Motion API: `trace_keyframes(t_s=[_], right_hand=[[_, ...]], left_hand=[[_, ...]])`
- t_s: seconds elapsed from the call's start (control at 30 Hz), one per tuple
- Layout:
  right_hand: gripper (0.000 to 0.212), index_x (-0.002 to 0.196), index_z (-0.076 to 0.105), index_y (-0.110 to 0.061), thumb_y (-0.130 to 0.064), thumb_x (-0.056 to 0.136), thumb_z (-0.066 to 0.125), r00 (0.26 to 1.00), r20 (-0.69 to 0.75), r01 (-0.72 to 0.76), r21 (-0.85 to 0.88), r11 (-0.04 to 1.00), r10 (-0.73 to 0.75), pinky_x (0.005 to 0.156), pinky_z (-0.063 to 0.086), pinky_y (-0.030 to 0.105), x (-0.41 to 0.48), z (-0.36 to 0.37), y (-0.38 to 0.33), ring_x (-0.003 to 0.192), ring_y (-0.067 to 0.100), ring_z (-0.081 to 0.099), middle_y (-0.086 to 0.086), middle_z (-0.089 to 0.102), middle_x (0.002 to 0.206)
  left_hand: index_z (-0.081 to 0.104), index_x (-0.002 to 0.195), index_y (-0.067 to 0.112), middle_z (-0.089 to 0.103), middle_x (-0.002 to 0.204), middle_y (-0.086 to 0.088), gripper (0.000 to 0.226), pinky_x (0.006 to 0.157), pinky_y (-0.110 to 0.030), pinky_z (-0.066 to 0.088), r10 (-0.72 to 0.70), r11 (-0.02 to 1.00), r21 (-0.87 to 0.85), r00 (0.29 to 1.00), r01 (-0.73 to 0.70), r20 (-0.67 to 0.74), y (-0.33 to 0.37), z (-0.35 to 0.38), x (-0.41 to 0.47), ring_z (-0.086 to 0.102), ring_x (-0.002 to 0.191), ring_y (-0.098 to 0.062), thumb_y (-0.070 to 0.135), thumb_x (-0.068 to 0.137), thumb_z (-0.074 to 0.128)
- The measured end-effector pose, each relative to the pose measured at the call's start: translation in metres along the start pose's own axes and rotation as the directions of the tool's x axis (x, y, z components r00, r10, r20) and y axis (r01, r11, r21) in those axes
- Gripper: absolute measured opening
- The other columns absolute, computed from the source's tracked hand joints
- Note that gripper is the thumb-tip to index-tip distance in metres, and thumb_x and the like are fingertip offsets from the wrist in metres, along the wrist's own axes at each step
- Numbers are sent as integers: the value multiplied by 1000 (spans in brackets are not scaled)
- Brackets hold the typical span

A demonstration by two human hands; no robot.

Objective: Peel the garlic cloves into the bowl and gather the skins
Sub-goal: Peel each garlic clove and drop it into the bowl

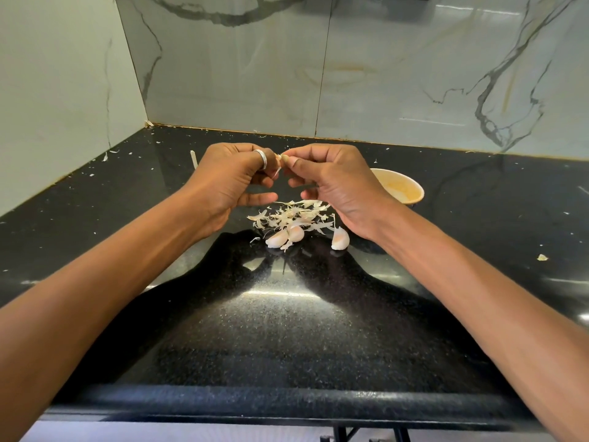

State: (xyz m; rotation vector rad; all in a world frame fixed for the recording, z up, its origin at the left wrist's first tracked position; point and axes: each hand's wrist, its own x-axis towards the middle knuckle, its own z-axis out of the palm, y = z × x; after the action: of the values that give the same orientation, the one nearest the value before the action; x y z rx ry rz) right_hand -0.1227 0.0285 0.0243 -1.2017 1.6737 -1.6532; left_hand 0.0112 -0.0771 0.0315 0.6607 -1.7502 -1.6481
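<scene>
My left hand [231, 180] and my right hand [334, 183] meet above the counter and pinch one small garlic clove [284, 159] between their fingertips, a strip of skin hanging from it. Below the hands lies a loose pile of papery skins [294, 215]. Three unpeeled cloves rest on the counter: two together [285, 236] at the pile's near edge and one [340, 239] to the right. A tan bowl [411, 186] stands behind my right hand, partly hidden by it; pale yellowish contents show inside.
The black speckled countertop [287, 330] runs to a rounded front edge. Marble wall panels [382, 74] close the back and left side. Small skin flecks are scattered over the counter, with one scrap [541, 257] at the right and a pale strip [193, 159] behind my left hand.
</scene>
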Motion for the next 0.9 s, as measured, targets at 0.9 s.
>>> trace_keyframes(t_s=[0.9], right_hand=[[18, 92, 72, 3, -15, 96, 70, 989, 30, -149, 296, 943, 147, 64, 56, 22, 2, 2, -1, 71, 16, 66, 11, 70, 79]], left_hand=[[74, 81, 9, 65, 76, -3, 10, 61, -30, 62, 88, 988, 125, 996, -89, 15, -2, 1, -2, 59, 67, -7, 9, 90, 69]])
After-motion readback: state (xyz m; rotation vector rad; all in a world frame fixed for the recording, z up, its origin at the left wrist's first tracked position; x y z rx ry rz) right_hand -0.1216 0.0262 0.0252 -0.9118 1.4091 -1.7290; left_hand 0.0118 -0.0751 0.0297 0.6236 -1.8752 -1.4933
